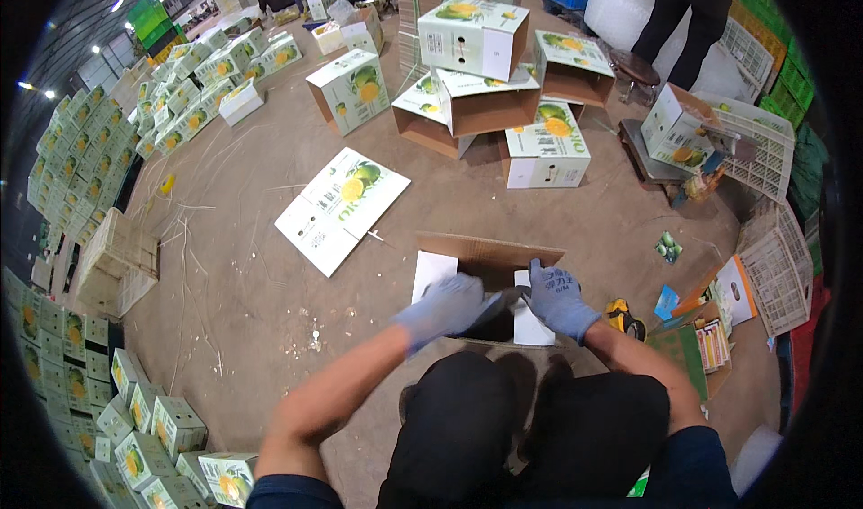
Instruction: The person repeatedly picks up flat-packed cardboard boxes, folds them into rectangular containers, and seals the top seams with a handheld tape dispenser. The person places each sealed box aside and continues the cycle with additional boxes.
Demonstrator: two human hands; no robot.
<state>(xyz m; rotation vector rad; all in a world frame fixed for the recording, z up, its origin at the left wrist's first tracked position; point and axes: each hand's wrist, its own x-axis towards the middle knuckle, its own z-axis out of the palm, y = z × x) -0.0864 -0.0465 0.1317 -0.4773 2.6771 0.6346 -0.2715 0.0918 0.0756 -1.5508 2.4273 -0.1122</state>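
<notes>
An open cardboard carton (489, 245) stands on the floor before my knees, its brown inside partly in shadow. My left hand (443, 307), in a blue-grey work glove and blurred, is over the carton's left white flap (430, 272); its fingertips are hard to make out. At the other end, my right hand (559, 301), gloved alike, grips the right white flap (534, 328) near its top, one finger stretched toward the far edge. A flattened carton (342, 211) printed with oranges lies on the floor ahead to the left.
Beyond are several open cartons (492, 98) and a carton on a platform scale (650, 162). At right lie a yellow-black tape measure (623, 317), a box of printed packets (713, 347) and plastic crates (775, 273). Packed cartons (145, 452) line the left. Someone's legs (681, 30) show behind.
</notes>
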